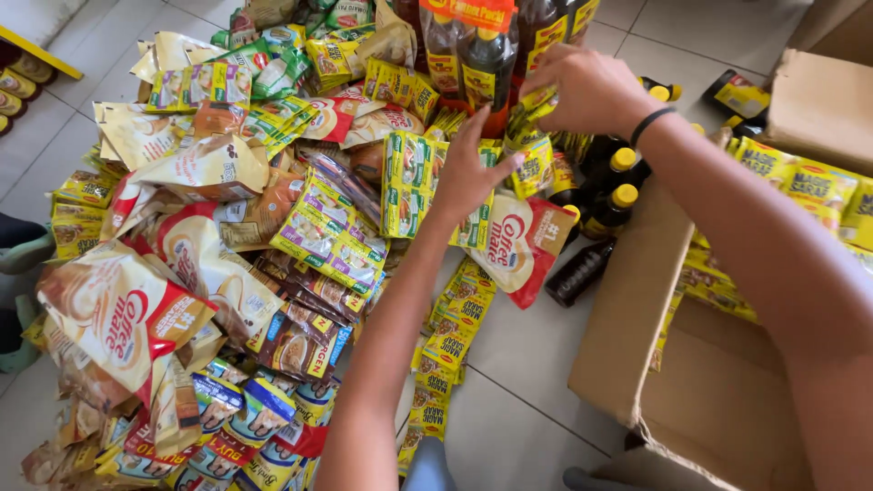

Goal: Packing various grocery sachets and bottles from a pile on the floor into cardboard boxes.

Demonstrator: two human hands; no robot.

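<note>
My left hand [468, 173] reaches over a heap of sachet strips on the tiled floor and presses on a strip of yellow-green seasoning sachets [407, 182], fingers spread along it. My right hand [587, 89], with a black band at the wrist, is closed on another strip of yellow sachets [532, 114] that hangs down from it just in front of a shrink-wrapped pack of dark sauce bottles [473, 55]. A red-and-white creamer pouch [523, 241] lies under my left wrist.
A large pile of creamer pouches [127, 318], coffee sachets [300, 336] and yellow strips covers the floor at left. An open cardboard box [627, 318] holding more yellow sachets stands at right. Several small dark bottles with yellow caps [614, 195] lie beside it.
</note>
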